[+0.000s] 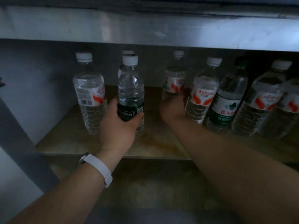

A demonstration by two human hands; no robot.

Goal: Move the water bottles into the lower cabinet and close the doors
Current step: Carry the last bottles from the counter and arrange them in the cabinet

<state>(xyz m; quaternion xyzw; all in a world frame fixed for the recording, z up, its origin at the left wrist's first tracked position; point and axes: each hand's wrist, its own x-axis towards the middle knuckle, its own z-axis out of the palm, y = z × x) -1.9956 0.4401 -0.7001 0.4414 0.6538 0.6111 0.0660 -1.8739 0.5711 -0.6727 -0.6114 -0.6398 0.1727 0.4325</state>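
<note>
Two hands are inside the lower cabinet, both on bottles. The left hand [119,125] grips the dark-label bottle [131,88] around its label, fingers and thumb curled round it; the bottle is upright, its base at or just above the cabinet floor [72,139], cannot tell which. The right hand [173,109] reaches deeper and holds the back bottle [174,81], red-and-white label, around its lower part, fingers wrapped; the light is dim there, so the base contact is unclear.

Another white cap [127,52] shows right behind the dark-label bottle. The left red-label bottle [89,92] stands upright just beside the left hand. Right of the right hand there is a row, close together: the Wahaha bottle [202,94], the green-label bottle [226,101] with a dark cap, then the far-right bottle [262,101], and one more cut off by the frame edge.

A white wristband [97,167] is on the left wrist. A steel ledge [145,29] runs above the opening. The doors are not closed.
</note>
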